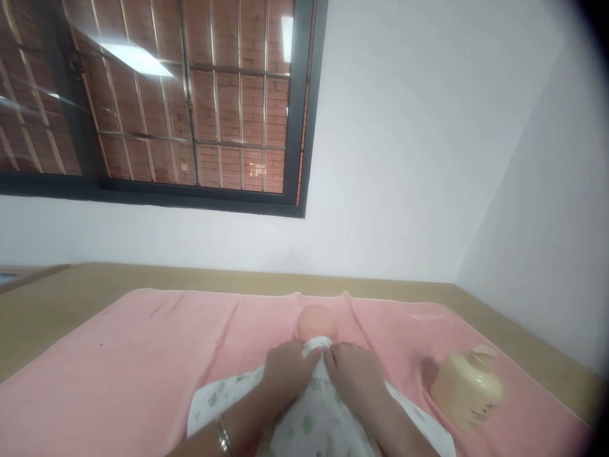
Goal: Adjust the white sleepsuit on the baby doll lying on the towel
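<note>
A doll (316,322) lies on its back on a pink blanket, with the round top of its head pointing away from me and its face out of sight. White baby clothing (309,419) with a small green print covers its body and spreads out at both sides. My left hand (288,371), with a silver bangle on the wrist, pinches the neckline just below the head. Close beside it, my right hand (356,371) grips the same neckline from the other side. Both sets of fingertips nearly meet at the collar.
The pink blanket (118,368) lies over a wooden tabletop (190,274). At the right sits a shiny pale yellow rounded object (466,387) with dark marks; its kind is unclear. Behind are a white wall (390,158) and a dark-framed barred window (297,127).
</note>
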`<state>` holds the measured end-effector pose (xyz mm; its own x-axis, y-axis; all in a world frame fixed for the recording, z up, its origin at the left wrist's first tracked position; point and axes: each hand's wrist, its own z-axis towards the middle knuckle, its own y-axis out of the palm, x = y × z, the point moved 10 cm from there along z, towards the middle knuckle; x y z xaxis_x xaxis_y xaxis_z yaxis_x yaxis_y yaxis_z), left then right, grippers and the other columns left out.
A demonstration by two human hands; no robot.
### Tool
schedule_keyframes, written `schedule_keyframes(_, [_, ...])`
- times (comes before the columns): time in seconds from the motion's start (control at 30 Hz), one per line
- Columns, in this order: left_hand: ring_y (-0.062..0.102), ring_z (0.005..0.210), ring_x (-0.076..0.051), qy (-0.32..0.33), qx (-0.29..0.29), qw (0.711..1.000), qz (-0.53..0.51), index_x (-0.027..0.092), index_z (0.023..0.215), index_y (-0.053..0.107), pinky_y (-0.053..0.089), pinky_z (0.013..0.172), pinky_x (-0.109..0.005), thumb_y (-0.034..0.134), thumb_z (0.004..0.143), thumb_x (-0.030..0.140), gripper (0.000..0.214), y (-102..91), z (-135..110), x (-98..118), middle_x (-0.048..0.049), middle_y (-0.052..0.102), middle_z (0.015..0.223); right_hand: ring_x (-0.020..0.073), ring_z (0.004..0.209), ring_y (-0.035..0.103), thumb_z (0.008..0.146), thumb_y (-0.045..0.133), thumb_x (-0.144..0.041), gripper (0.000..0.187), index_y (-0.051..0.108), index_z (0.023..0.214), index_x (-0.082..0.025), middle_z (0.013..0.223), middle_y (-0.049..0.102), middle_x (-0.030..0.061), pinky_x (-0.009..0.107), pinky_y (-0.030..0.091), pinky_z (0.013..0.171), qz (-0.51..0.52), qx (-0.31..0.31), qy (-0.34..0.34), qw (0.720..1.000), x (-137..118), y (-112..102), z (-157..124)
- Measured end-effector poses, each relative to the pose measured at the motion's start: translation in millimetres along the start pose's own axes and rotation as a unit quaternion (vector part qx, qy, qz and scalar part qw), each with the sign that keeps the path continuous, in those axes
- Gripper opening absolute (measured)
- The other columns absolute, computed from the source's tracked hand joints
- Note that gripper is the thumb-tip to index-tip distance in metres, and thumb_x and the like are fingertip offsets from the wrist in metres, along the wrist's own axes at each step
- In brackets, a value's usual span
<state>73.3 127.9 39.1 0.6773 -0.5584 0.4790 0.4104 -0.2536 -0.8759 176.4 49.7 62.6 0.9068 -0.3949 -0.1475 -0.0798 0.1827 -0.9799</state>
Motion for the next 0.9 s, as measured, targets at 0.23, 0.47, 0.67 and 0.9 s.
schedule_keyframes(0.23, [0.057,0.076,-0.020,0.030,0.102,0.991,0.088,0.017,0.077,0.061,0.040,0.073,-0.034,0.033,0.089,0.037,0.037,-7.5,-4.6,11.7,-0.0078,0.064,0.079,0.0206,0.073,0.060,0.092,0.019,-0.049,0.058,0.066,0.081,-0.016,0.080,0.065,0.0118,0.028,0.037,0.062,0.105,-0.068,0.027,0.992,11.0,18.1,-0.4])
schedule_keyframes(0.47, [0.058,0.081,-0.024,0.117,0.057,0.975,0.181,0.019,0.079,0.062,0.029,0.090,-0.057,0.029,0.091,0.031,0.037,0.5,-13.0,26.6,-0.0064,0.065,0.079,0.0240,0.077,0.059,0.092,0.022,-0.042,0.050,0.063,0.081,-0.017,0.080,0.064,0.0119,0.033,0.037,0.068,0.048,0.007,-0.001,0.999,-5.4,6.1,-4.9])
schedule_keyframes(0.67, [0.059,0.079,-0.022,0.050,0.089,0.986,0.135,0.016,0.078,0.063,0.039,0.082,-0.042,0.033,0.089,0.034,0.037,-5.2,-10.9,19.2,-0.0089,0.065,0.080,0.0239,0.077,0.060,0.092,0.017,-0.046,0.055,0.064,0.084,-0.017,0.083,0.065,0.0122,0.033,0.038,0.066,0.069,-0.057,0.014,0.996,2.0,12.5,-6.9])
schedule_keyframes(0.9, [0.057,0.079,-0.025,0.069,0.096,0.982,0.148,0.016,0.081,0.063,0.038,0.074,-0.040,0.030,0.088,0.031,0.037,-7.8,-16.2,28.6,-0.0110,0.063,0.081,0.0247,0.081,0.061,0.092,0.020,-0.043,0.052,0.064,0.085,-0.016,0.087,0.065,0.0134,0.033,0.039,0.068,0.076,-0.075,0.015,0.994,2.6,16.2,-3.2])
